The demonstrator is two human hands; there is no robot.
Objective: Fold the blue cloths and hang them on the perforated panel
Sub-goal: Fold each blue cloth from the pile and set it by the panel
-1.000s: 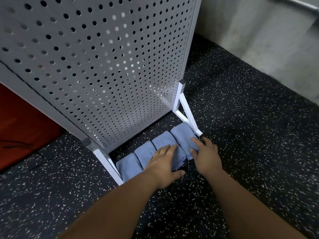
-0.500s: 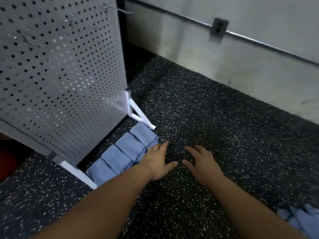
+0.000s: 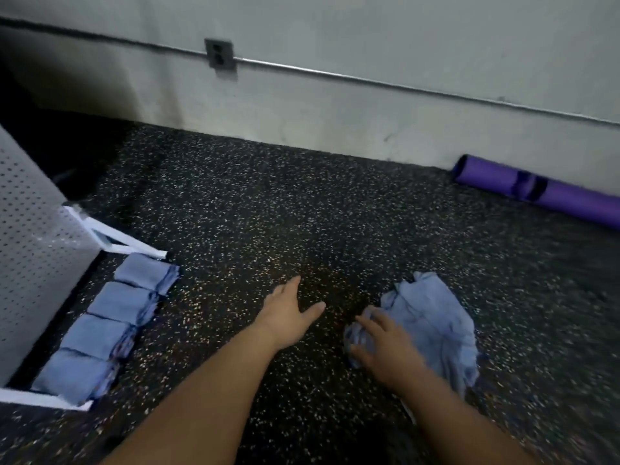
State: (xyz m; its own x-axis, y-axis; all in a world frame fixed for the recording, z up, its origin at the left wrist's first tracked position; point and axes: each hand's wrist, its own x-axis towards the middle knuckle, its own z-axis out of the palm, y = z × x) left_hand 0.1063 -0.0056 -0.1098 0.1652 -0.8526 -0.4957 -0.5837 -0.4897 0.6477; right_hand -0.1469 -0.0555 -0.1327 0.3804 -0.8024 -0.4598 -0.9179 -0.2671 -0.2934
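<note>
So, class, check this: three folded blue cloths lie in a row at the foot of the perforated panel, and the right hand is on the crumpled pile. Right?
Not three: the head view shows four folded blue cloths in a row at the foot of the perforated panel. The right hand is on the crumpled pile, as stated.

- A dark rubber floor [image 3: 302, 203] flecked with pale specks fills most of the view.
- A pale grey wall [image 3: 369, 35], scuffed and stained near its base, meets the floor at the back.
- A thin metal conduit [image 3: 369, 82] runs along the wall, through a grey outlet box [image 3: 219, 57].
- A rolled purple mat [image 3: 543, 193] lies on the floor against the wall at the right.
- The light is dim, darkest in the far left corner.
</note>
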